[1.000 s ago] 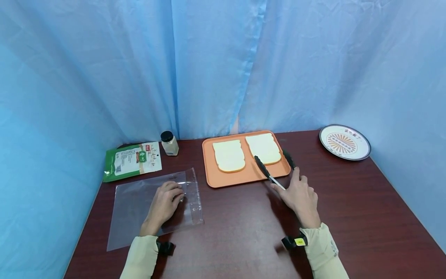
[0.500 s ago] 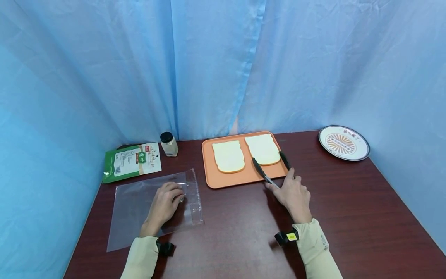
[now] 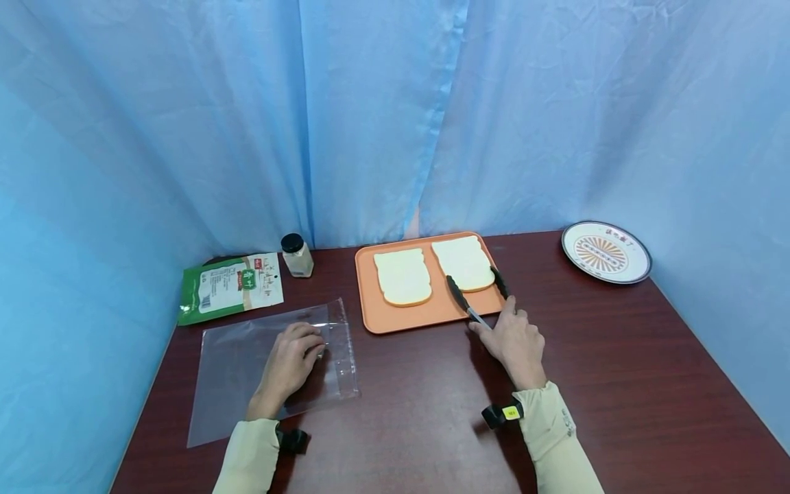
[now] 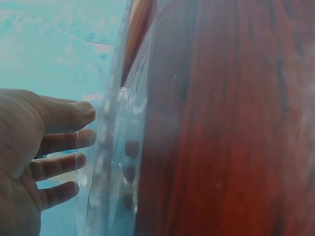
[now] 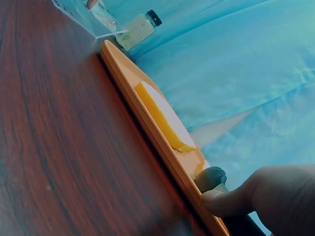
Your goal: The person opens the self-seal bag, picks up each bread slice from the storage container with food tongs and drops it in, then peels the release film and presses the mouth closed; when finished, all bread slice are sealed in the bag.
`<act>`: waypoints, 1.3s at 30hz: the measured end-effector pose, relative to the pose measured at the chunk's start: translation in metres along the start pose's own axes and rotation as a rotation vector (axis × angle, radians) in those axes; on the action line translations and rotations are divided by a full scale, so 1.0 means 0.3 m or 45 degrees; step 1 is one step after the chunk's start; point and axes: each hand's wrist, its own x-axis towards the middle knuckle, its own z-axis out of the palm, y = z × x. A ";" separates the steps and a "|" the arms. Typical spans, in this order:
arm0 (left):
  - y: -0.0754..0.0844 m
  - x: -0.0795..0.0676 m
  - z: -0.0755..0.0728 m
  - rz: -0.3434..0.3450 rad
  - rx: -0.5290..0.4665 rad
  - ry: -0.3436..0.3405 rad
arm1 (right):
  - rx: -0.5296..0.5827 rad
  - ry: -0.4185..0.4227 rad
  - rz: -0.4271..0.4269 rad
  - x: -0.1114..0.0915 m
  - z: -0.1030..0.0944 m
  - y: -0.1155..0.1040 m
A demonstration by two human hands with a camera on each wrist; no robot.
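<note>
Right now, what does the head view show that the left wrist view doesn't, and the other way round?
Only the head view: right hand holding tongs, two bread slices, orange tray, patterned plate.
Only the left wrist view: gaps between that hand's fingers, close up.
Both: left hand, clear bag, dark tabletop, blue curtain.

Left hand [image 4: 22, 140] has its fingertips [image 4: 84, 114] by a clear bag [image 4: 106, 157]; reddish table [image 4: 226, 123] fills the right, blue curtain [image 4: 49, 44] shows upper left
</note>
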 end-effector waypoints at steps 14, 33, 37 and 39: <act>0.001 -0.002 -0.003 -0.010 -0.004 -0.024 | -0.030 0.062 -0.048 0.008 0.015 0.019; 0.003 -0.002 -0.013 -0.020 0.001 -0.009 | -0.032 0.150 -0.204 0.002 0.027 0.114; 0.003 -0.002 -0.011 -0.023 -0.007 -0.012 | -0.015 0.165 -0.247 -0.010 0.020 0.139; 0.002 -0.003 -0.010 -0.024 -0.008 -0.011 | -0.010 0.175 -0.273 -0.018 0.016 0.151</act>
